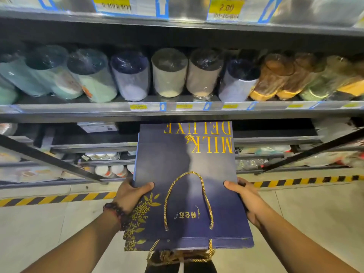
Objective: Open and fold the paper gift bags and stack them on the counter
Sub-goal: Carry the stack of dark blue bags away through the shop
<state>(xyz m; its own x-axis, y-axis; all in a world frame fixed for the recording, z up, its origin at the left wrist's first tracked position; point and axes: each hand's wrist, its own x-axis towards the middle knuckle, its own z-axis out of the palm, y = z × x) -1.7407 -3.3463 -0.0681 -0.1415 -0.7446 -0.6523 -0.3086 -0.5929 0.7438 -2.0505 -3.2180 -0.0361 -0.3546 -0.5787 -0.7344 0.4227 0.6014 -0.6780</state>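
A shop aisle with a pale tiled floor [39, 233] lies under the person. Nearest the body hang the gold rope handles [177, 257] of a flat stack of navy paper gift bags [183, 166]. The left hand [130, 196] grips the stack's left edge, thumb on top; the right hand [244, 196] grips the right edge likewise. Both hands are on the handle half, equally near. The stack's long axis runs away from the body, its far end reaching toward the shelf of wrapped rolls [169, 73]. I judge no bag is opened yet.

Left hand [129, 192], right hand [245, 196] grip flat navy gift bags [187, 174] before shelves [177, 109].
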